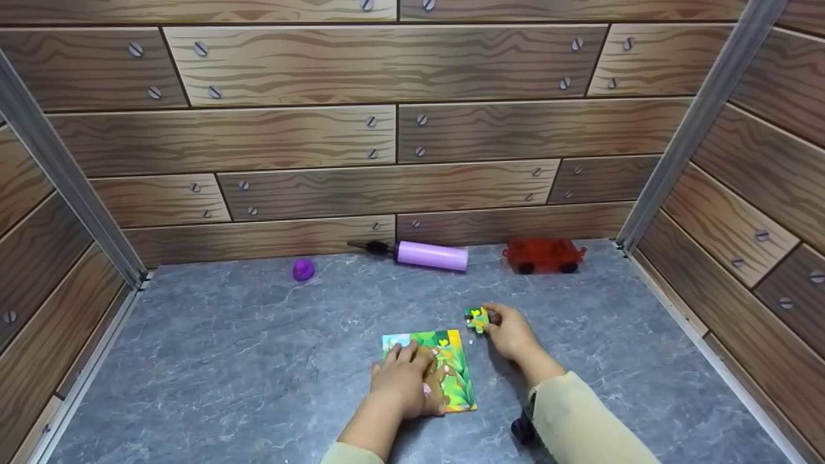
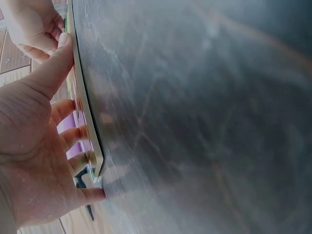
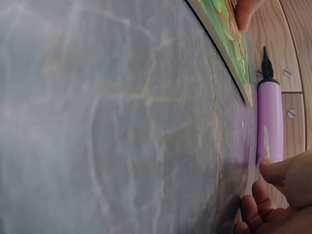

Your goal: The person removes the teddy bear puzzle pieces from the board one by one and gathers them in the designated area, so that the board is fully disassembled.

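A flat, colourful jigsaw puzzle [image 1: 459, 383] with green leaves and a brown animal lies on the grey surface. My left hand [image 1: 401, 381] rests across its left part with fingers spread, covering some of the picture. In the left wrist view, the fingertips touch the puzzle board [image 2: 91, 129] and the little finger reaches past its corner. My right hand [image 1: 514, 334] pinches a small green and yellow puzzle piece [image 1: 477, 320] between thumb and fingers, just beyond the board's far right corner. In the right wrist view the piece [image 3: 266, 140] appears edge-on above the thumb.
Along the back wall lie a lilac hand pump [image 1: 432, 256] with a black nozzle and a translucent red toy wagon [image 1: 544, 255] on black wheels. A small purple toy [image 1: 303, 269] sits further left. Wood-print walls [image 1: 387, 64] enclose the back and sides.
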Available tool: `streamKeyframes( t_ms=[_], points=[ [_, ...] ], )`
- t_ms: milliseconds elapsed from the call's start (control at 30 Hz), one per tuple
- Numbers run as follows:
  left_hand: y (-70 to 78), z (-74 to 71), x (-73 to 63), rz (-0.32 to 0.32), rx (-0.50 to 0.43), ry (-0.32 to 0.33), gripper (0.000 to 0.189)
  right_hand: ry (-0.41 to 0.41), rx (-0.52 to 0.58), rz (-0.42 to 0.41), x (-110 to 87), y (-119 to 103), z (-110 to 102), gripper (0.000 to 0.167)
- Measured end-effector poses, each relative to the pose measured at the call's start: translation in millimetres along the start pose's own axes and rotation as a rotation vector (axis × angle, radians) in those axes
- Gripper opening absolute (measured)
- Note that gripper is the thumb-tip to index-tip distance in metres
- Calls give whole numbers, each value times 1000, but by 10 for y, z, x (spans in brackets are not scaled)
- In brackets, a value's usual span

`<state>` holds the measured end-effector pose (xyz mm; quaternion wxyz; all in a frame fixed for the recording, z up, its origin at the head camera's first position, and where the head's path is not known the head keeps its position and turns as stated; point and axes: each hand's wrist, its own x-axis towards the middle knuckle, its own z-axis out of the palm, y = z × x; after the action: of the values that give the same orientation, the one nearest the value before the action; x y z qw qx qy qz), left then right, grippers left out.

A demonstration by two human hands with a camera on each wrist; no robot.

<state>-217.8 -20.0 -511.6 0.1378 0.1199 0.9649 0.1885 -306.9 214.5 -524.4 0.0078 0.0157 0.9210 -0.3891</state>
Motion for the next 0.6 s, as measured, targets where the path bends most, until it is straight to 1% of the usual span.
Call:
streamKeyframes(
  t_ms=[100,333,500,600],
  points=[
    [0,10,-4,-2,-3,3,94,-4,5,11,14,22,14,42],
    [-1,17,-13,14,-4,52,95,-19,15,-20,31,72,20,42],
    [-1,23,-8,7,-3,44,93,-27,16,-22,42,82,22,42],
    [-6,29,0,1,0,27,94,-31,17,-4,49,83,21,42]
  ],
)
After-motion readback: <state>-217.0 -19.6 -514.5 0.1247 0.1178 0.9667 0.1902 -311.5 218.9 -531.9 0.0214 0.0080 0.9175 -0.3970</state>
